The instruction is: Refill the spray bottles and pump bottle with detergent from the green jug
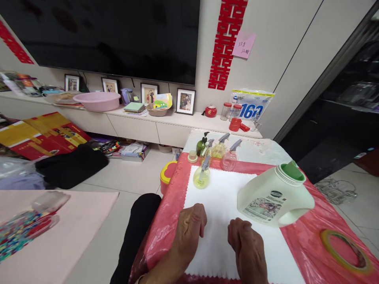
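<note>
My left hand (189, 228) and my right hand (245, 244) rest side by side on a white cloth (222, 197) spread over a red plastic table cover (299, 244). Both hands have the fingers curled under, and nothing shows in them. A large white detergent jug (275, 199) with a green cap lies tilted on the cloth just beyond my right hand. A small round yellow-green spray bottle (201, 175) stands on the cloth ahead of my left hand. Several more spray and pump bottles (219, 150) stand at the table's far edge.
A roll of tape (345, 252) lies on the red cover at right. A low white cabinet (166, 118) along the wall carries a pink basin (97, 100), photo frames and jars. A black bag (71, 165) and red boxes (44, 134) lie on the floor at left.
</note>
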